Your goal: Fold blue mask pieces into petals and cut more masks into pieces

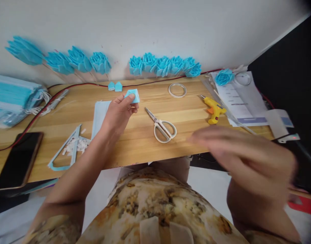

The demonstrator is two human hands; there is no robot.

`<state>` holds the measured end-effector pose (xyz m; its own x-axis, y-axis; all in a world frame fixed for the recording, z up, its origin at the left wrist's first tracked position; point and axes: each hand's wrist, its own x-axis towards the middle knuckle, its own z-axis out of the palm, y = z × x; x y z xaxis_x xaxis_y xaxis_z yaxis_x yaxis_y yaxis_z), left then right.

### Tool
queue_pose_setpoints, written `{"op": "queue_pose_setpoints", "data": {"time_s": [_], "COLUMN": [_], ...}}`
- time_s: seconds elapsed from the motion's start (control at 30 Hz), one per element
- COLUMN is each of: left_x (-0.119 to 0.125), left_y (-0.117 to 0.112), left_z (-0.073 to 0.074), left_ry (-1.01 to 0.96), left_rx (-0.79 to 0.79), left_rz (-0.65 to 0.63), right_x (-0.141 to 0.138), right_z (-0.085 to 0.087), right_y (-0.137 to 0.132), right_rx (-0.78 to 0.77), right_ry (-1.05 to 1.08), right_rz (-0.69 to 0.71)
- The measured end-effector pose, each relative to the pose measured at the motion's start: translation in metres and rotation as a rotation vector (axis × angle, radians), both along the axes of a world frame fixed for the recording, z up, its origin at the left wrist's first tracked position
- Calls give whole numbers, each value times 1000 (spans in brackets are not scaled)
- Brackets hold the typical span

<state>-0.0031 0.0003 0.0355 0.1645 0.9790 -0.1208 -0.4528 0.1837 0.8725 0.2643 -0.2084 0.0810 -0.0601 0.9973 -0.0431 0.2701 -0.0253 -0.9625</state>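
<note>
A small folded piece of blue mask fabric (pixel 135 92) is pinched between the thumb and fingers of my left hand (pixel 121 110), above the wooden table. Just behind it lie two similar folded blue pieces (pixel 118 86). Under my left wrist is a pale blue flat sheet (pixel 98 115), partly hidden by the arm. White-handled scissors (pixel 156 122) rest between my hands, tips toward the left hand. My right hand (pixel 246 156) hangs over the table's front right edge, smeared by motion, so its fingers are unclear. Beyond it lies a yellow glue gun (pixel 214 110).
Blue fabric flowers (pixel 163 66) line the wall. A tape roll (pixel 170 90) and printed papers (pixel 236 98) lie right of centre. To the left are packed masks (pixel 8 95), a cable (pixel 35 118), a phone (pixel 19 159), white scraps (pixel 80 144) and cut blue strips (pixel 74 149).
</note>
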Motion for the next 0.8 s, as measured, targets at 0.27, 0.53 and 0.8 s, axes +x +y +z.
{"op": "queue_pose_setpoints", "data": {"time_s": [0.27, 0.53, 0.8], "left_x": [-10, -7, -3], "left_y": [-5, -10, -15], "left_z": [-12, -11, -16], "left_ry": [-43, -34, 13], "left_rx": [-22, -24, -10], "left_rz": [6, -22, -139], "right_x": [94, 82, 92], "right_z": [-29, -71, -77], "right_y": [96, 100, 107], "right_rx": [342, -160, -160], "right_ry": [-649, -1194, -1299], "right_rz": [-792, -605, -483]}}
